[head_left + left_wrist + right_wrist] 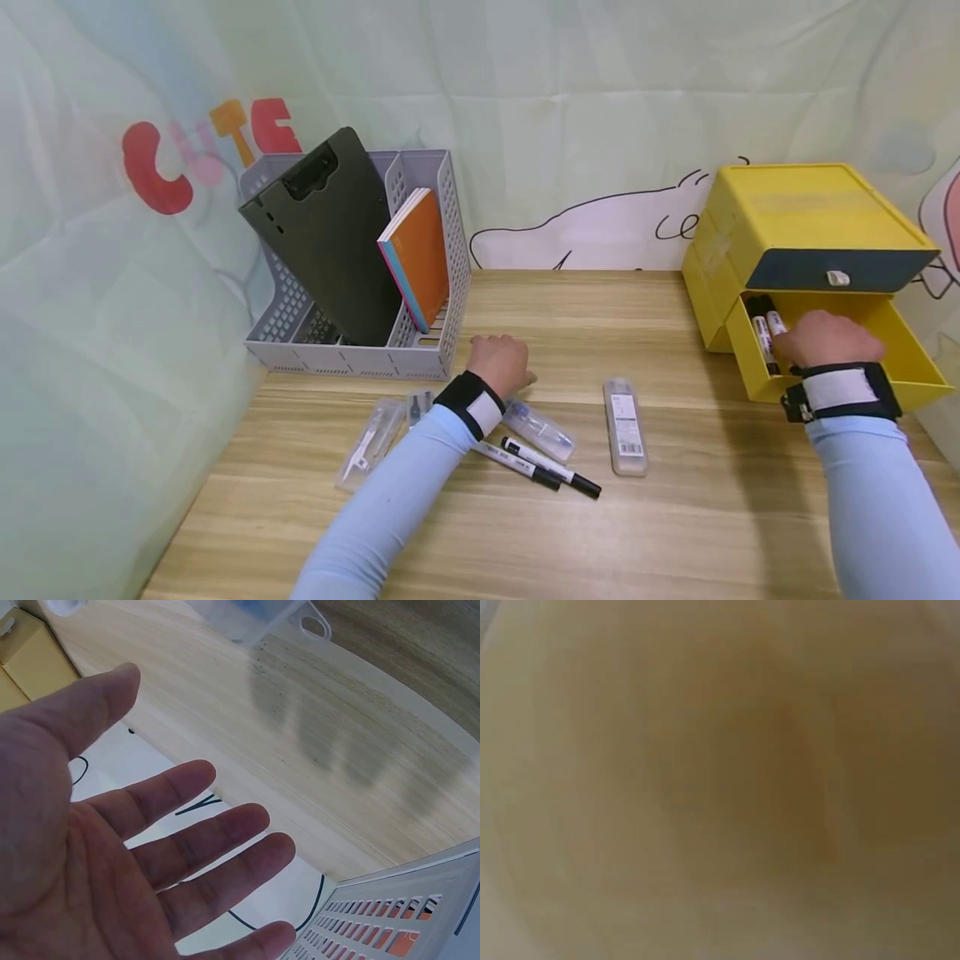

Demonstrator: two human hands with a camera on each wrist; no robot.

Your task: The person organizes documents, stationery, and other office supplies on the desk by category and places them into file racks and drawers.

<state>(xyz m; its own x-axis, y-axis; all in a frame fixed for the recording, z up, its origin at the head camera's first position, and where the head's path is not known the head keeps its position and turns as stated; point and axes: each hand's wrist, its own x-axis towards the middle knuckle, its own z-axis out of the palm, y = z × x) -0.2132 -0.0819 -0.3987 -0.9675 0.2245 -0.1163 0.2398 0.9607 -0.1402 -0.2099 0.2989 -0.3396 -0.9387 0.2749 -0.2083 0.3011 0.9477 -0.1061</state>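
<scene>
Drawer [903,337] mkrs [763,340]: head cam only

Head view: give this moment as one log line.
left hand: empty, over table | right hand: inside lower drawer, grip unclear | lower drawer: open, holds drawer markers | loose markers: two, on table

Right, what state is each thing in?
Upper drawer: shut
Lower drawer: pulled out
Drawer markers: lying side by side
Table markers: capped, lying down
Labelled case: lying flat, looks closed
Other cases: lying flat, lids unclear
Clipboard: leaning in rack
Books: tilted in rack
Left grip: empty, fingers spread
Right grip: in lower drawer, hold unclear
</scene>
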